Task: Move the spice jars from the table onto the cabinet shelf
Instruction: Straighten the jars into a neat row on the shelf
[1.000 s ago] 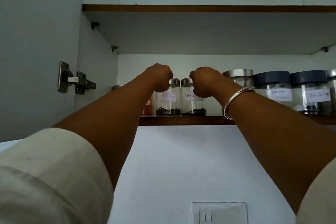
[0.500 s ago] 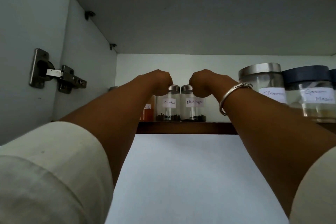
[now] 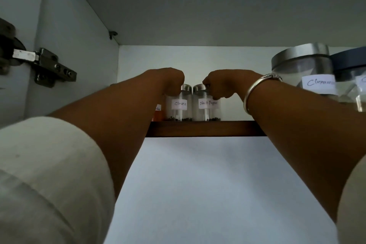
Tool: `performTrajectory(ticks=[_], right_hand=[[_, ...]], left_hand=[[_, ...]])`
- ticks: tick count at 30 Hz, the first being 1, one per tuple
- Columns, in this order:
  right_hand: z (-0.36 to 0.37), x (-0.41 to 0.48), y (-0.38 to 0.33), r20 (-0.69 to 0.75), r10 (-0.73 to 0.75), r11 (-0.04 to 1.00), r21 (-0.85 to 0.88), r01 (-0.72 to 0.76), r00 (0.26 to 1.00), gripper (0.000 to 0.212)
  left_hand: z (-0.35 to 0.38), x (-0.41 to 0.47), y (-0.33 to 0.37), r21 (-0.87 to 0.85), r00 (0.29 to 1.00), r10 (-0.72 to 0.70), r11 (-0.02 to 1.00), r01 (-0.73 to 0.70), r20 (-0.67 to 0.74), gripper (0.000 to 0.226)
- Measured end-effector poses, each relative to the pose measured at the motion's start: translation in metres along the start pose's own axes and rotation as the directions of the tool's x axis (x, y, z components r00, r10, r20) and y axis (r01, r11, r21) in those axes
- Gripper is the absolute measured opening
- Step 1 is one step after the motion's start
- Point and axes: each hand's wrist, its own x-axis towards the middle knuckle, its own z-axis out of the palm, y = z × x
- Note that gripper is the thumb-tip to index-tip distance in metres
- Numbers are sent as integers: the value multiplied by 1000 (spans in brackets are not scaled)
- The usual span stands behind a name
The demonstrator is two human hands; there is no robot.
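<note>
Two small glass spice jars with steel lids stand side by side on the brown-edged cabinet shelf. The left one is labelled Cloves, the right one Black Pepper. My left hand curls over the top of the Cloves jar and grips it. My right hand, with a silver bangle on the wrist, grips the lid of the Black Pepper jar. An orange-filled jar stands just left of the Cloves jar, mostly hidden by my left forearm.
Larger jars stand on the shelf at the right: a steel-lidded one labelled Cinnamon and a dark-lidded one at the frame edge. The open door's hinge is at the left. Another shelf's underside spans overhead.
The view has moved closer and lower under the shelf. Both hands stay on the two jars' tops; the jars stand in the same spot on the shelf.
</note>
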Motion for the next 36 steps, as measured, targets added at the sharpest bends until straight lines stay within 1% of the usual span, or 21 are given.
performTrajectory(ticks=[1, 3, 7, 8, 10, 12, 15, 19, 21, 24, 27, 29, 32, 36], right_hand=[[1, 0, 1, -7, -6, 999, 31, 6, 1000, 35], [0, -2, 0, -24, -32, 999, 33, 33, 999, 36], [4, -1, 2, -12, -20, 999, 43, 20, 1000, 35], [7, 1, 3, -26, -19, 999, 36, 20, 999, 36], [10, 1, 0, -83, -19, 1000, 17, 20, 996, 41], [10, -4, -6, -143, -12, 999, 48, 19, 990, 46], [7, -18, -14, -236, -51, 991, 108, 79, 970, 52], [3, -42, -15, -227, -132, 985, 79, 153, 965, 44], [-4, -59, -13, -231, -140, 985, 71, 160, 963, 42], [-13, -85, -9, -251, -136, 987, 49, 153, 958, 48], [-22, -113, -3, -280, -132, 990, 17, 142, 951, 55], [-30, -134, 3, -322, -139, 989, -4, 145, 937, 53], [-39, -163, 16, -370, -113, 993, -4, 120, 922, 49], [-46, -195, 43, -331, -32, 999, 3, 35, 943, 53]], left_hand=[[1, 0, 0, -7, 1000, -2, 1000, 2, 0, 28], [1, -2, 0, -17, 1000, -6, 1000, 6, 2, 28], [4, -7, 3, -31, 1000, -12, 999, 13, 13, 28], [5, -8, 5, -30, 1000, -17, 999, 17, 19, 31], [7, -13, 10, -35, 1000, -5, 999, 6, 20, 46], [5, -21, 17, -71, 999, 33, 997, -34, -17, 60], [-1, -37, 28, -120, 996, 54, 991, -62, -74, 70], [-5, -59, 38, -130, 995, 90, 987, -96, -52, 78], [-11, -72, 41, -141, 992, 114, 982, -122, -62, 78], [-23, -87, 47, -145, 989, 126, 980, -137, -84, 81], [-39, -100, 60, -187, 979, 150, 967, -175, -140, 70], [-49, -108, 70, -211, 970, 173, 955, -207, -169, 63], [-58, -117, 90, -205, 966, 200, 951, -232, -162, 69], [-74, -128, 122, -172, 960, 234, 950, -259, -152, 79]])
